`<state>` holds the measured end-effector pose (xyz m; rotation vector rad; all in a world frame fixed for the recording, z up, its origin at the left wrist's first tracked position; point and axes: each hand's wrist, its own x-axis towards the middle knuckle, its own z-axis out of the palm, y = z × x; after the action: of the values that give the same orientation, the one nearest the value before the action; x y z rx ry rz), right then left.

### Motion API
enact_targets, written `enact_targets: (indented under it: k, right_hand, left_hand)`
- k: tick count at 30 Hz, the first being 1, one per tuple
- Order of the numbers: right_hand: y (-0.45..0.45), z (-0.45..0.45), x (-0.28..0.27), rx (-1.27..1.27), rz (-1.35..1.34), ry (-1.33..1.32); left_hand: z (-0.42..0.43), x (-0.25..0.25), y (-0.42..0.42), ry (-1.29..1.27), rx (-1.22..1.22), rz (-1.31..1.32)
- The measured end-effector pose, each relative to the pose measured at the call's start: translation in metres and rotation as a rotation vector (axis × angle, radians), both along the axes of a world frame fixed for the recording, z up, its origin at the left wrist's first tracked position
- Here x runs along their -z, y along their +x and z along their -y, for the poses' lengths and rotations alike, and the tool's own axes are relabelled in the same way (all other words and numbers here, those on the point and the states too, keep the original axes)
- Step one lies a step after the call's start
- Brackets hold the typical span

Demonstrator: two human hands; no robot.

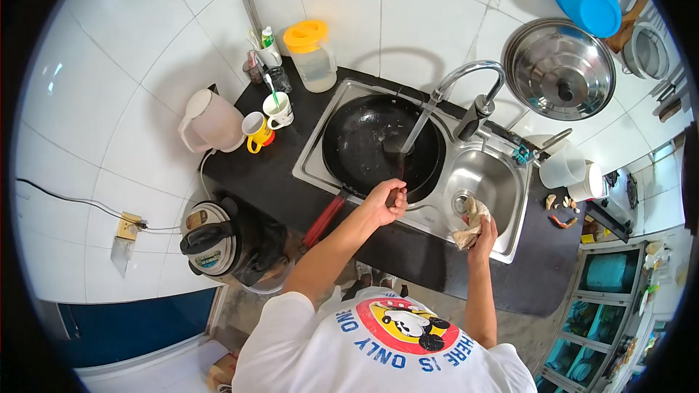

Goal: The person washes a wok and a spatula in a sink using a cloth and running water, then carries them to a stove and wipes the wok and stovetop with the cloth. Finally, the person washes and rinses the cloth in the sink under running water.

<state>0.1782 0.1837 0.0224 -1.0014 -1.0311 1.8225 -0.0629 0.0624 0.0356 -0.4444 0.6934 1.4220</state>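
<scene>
My left hand (pixel 387 202) is closed round a thin dark handle that reaches into a black wok (pixel 360 135); a dark utensil head shows in the wok near the water stream. The wok lies in the left basin of the steel sink (pixel 309 156), its red handle (pixel 324 220) pointing toward me. Water runs from the curved faucet (pixel 473 69) into the wok. Over the front edge of the right basin (pixel 489 175), my right hand (pixel 482 239) grips a crumpled beige cloth (pixel 472 224).
On the left of the counter (pixel 255 185) are a pitcher (pixel 312 58), two mugs, a pink jug (pixel 211 124) and a black cooker (pixel 229 240). White containers (pixel 562 166) and small food pieces (pixel 561 211) lie right of the sink. Lids hang on the wall.
</scene>
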Motion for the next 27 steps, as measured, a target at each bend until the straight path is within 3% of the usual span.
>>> enact_targets:
  k: [8,12,22,25,27]
  right_hand:
    - [-0.006,0.001,-0.002,-0.067,-0.011,-0.094]
    - [-0.01,-0.004,0.009,-0.097,-0.015,0.003]
    - [0.001,-0.004,0.002,-0.175,-0.05,-0.121]
    - [0.01,-0.006,0.004,-0.188,-0.06,-0.125]
    - [0.017,-0.009,0.008,-0.198,-0.055,-0.1]
  left_hand:
    - [0.025,-0.006,0.022,-0.122,0.037,-0.194]
    - [0.019,-0.01,0.022,-0.186,-0.016,-0.302]
    - [0.006,0.0,0.012,0.091,0.014,-0.038]
    - [0.017,0.001,0.021,0.078,0.034,-0.072]
    - [0.028,-0.008,0.027,-0.077,0.032,-0.255]
